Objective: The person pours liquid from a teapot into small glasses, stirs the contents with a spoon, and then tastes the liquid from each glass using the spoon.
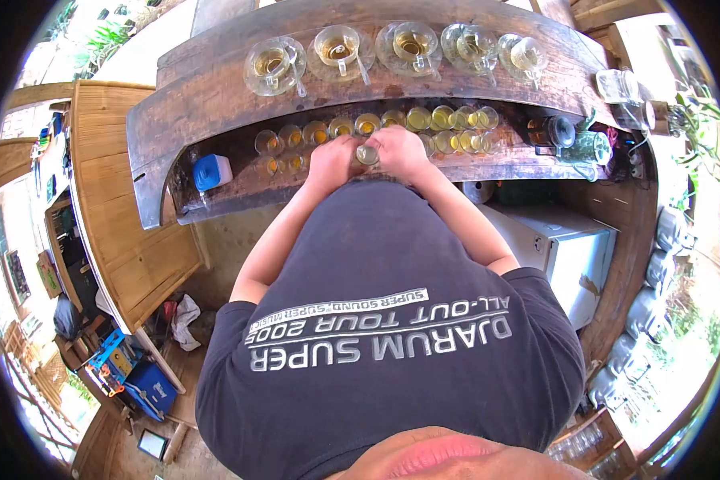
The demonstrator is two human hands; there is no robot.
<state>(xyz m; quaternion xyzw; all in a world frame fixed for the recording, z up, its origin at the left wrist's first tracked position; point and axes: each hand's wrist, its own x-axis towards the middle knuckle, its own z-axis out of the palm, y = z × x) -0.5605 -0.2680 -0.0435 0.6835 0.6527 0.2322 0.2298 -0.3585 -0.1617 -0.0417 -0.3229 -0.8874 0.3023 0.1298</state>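
My left hand (333,162) and my right hand (403,152) are close together at the lower shelf of the wooden counter. Between them is a small clear glass (366,154), and the fingers of both hands are curled against its sides. Just beyond my fingers runs a row of small glasses (315,132) with yellow and amber contents. A second row continues on either side of my hands, with another small glass (466,142) to the right. My fingertips are partly hidden, and my hands cover some of the glasses.
Several glass cups on saucers (336,48), with spoons, stand on the wooden counter (216,60) above. A blue-lidded container (211,172) sits at the shelf's left end; jars (590,147) stand at its right. Below on the right is a white box-like cabinet (568,240).
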